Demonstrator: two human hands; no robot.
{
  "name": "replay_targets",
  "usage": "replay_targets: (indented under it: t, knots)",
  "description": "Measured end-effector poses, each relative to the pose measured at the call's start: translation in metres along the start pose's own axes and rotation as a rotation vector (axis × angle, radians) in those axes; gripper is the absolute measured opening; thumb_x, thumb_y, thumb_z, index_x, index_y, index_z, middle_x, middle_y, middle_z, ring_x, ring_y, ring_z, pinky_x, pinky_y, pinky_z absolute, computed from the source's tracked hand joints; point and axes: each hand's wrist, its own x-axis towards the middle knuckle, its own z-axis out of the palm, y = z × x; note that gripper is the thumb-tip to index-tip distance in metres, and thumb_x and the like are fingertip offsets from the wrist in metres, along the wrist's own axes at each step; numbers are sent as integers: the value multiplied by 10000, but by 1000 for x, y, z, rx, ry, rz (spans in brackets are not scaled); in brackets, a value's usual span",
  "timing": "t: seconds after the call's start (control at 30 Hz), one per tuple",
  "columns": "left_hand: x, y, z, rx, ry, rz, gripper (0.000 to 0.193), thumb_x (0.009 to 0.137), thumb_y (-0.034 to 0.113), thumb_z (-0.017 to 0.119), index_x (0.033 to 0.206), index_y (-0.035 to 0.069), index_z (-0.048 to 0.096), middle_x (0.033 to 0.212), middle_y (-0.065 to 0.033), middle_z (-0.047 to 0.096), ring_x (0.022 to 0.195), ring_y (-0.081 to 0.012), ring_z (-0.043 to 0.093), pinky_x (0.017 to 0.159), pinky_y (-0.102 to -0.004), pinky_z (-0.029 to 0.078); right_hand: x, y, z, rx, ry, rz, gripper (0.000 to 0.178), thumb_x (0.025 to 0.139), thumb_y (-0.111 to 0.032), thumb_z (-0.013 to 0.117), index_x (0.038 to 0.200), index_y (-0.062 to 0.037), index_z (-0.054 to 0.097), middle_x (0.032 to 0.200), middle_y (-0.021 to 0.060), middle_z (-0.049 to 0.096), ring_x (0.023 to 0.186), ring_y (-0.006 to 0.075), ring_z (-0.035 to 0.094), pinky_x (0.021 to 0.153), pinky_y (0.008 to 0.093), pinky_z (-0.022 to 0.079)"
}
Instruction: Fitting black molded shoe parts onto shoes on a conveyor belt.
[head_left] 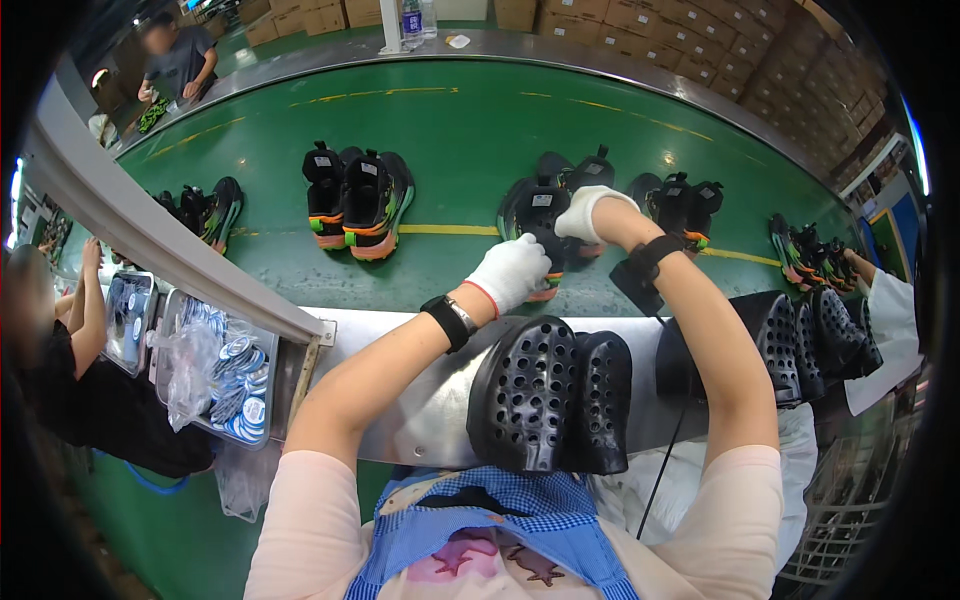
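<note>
A black sneaker (541,203) with green and orange sole trim is between my two white-gloved hands on the green conveyor belt. My left hand (512,272) closes on its near left side, fingers bent against the upper. From the right, my right hand (590,213) curls its fingers on the same sneaker, near its opening; the fingertips are partly hidden. Just beyond stands the mate sneaker (588,172), partly covered by my right hand. Below my hands, two black perforated plastic shoe forms (530,395) rest on the metal ledge (400,400).
Another sneaker pair (360,200) stands left on the belt (450,120); more pairs are right and far left. Further shoe forms (780,340) lie right. A tray (262,350) of blue-white tags sits left, beside a slanting white post (190,240). People work at both sides and far left.
</note>
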Motion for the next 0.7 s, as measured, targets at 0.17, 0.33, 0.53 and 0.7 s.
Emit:
replay_targets:
  t: [0.17, 0.33, 0.53, 0.7]
  knots:
    - [2, -2, -3, -12, -33, 25, 127, 791, 224, 656, 818, 100, 671, 881, -68, 628, 913, -241, 598, 760, -352, 539, -1, 4, 7, 78, 43, 54, 367, 727, -225, 546, 925, 49, 688, 893, 279, 657, 874, 398, 673, 747, 401, 523]
    - [10, -2, -9, -7, -68, 16, 162, 805, 251, 649, 873, 106, 672, 899, -66, 633, 932, -240, 598, 764, -355, 537, 5, 9, 8, 24, 33, 89, 402, 766, -266, 541, 1022, 7, 687, 1059, 266, 641, 1024, 397, 632, 853, 406, 512]
    - [-17, -19, -21, -103, -97, -189, 244, 772, 305, 708, 896, 96, 693, 898, -130, 682, 821, -319, 672, 687, -418, 548, 55, -32, 68, -109, 407, -216, 243, 843, -263, 556, 892, -89, 718, 960, 182, 700, 920, 341, 680, 765, 436, 551]
    - [53, 4, 47, -174, 21, 16, 213, 663, 301, 715, 753, 107, 721, 730, -127, 688, 682, -322, 676, 593, -422, 528, 52, 35, 67, -128, 264, -32, 322, 812, -243, 638, 991, 24, 653, 1017, 245, 673, 926, 422, 652, 770, 467, 530]
